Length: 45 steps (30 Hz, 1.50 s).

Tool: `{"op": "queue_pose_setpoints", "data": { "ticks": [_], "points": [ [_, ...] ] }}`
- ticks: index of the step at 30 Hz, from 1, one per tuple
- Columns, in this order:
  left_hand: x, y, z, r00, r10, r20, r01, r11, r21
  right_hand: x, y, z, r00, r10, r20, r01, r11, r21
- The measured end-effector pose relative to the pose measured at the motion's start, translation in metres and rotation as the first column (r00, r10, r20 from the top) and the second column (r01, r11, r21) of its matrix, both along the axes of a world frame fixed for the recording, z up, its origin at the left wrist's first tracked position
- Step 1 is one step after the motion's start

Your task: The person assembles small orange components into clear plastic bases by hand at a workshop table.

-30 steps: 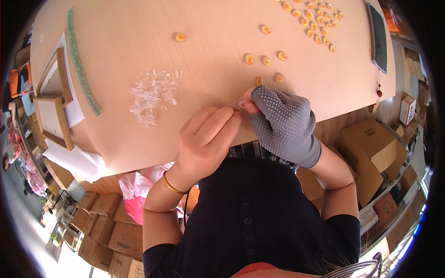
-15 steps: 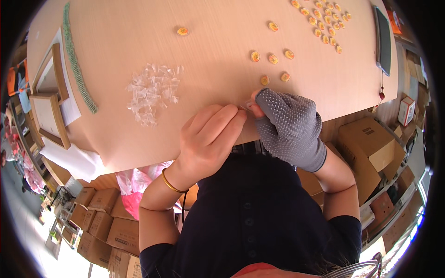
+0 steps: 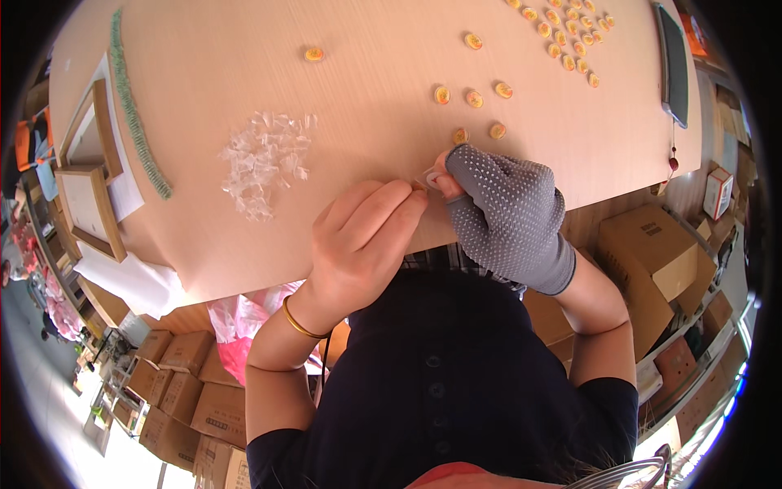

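My bare left hand (image 3: pixel 362 236), with a gold bangle (image 3: pixel 301 319) at the wrist, pinches with thumb and fingers over the table's near edge. What lies inside that pinch is too small to make out. Right beside it, my right hand (image 3: pixel 509 216) wears a grey dotted glove with bare fingertips. It grips a small clear plastic piece (image 3: pixel 426 177) that shows between the two sets of fingertips. A pile of similar clear plastic pieces (image 3: pixel 265 163) lies to the left. Just beyond the glove sit round yellow-orange badge-like discs (image 3: pixel 498 130), loosely scattered.
More yellow-orange discs (image 3: pixel 568 63) cluster at the far right, near a dark flat device (image 3: pixel 673 65). A green coiled strand (image 3: pixel 130 122) and wooden frames (image 3: pixel 110 220) lie left on the wooden table (image 3: pixel 366 98). Cardboard boxes (image 3: pixel 652 253) stand on the floor at both sides.
Both hands stay pinched together, shifted slightly left in the picture. The clear piece at the right fingertips shows more plainly. The table's things appear slightly shifted with the view.
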<state>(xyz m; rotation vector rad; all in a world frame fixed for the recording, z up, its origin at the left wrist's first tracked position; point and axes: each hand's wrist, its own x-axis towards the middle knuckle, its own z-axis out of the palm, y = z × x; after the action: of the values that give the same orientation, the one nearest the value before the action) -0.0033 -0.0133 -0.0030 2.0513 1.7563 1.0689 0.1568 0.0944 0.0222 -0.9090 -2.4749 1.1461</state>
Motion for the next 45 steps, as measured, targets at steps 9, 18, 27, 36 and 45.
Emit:
{"op": "queue_pose_setpoints", "data": {
  "ticks": [9,18,27,36,45],
  "points": [
    [0.001,-0.002,-0.004,1.0,0.005,-0.011,-0.005,1.0,0.03,0.0,0.004,0.006,0.993,0.079,0.092,-0.082,0.996,0.027],
    [0.003,0.005,0.007,0.996,0.08,0.028,-0.078,0.995,-0.062,0.023,0.002,-0.009,0.927,-0.167,-0.337,0.16,0.986,-0.048],
    [-0.02,0.058,0.014,0.941,0.314,-0.122,-0.316,0.949,0.008,0.04,-0.001,-0.011,0.885,-0.289,-0.365,0.307,0.952,-0.008],
    [-0.072,0.07,0.011,0.89,0.455,-0.032,-0.454,0.876,-0.163,0.045,-0.002,-0.014,0.866,-0.247,-0.434,0.282,0.959,0.017],
    [-0.058,0.057,0.042,0.883,0.453,0.123,-0.385,0.849,-0.362,0.046,-0.001,-0.021,0.848,-0.251,-0.467,0.303,0.952,0.038]
  ]
}}
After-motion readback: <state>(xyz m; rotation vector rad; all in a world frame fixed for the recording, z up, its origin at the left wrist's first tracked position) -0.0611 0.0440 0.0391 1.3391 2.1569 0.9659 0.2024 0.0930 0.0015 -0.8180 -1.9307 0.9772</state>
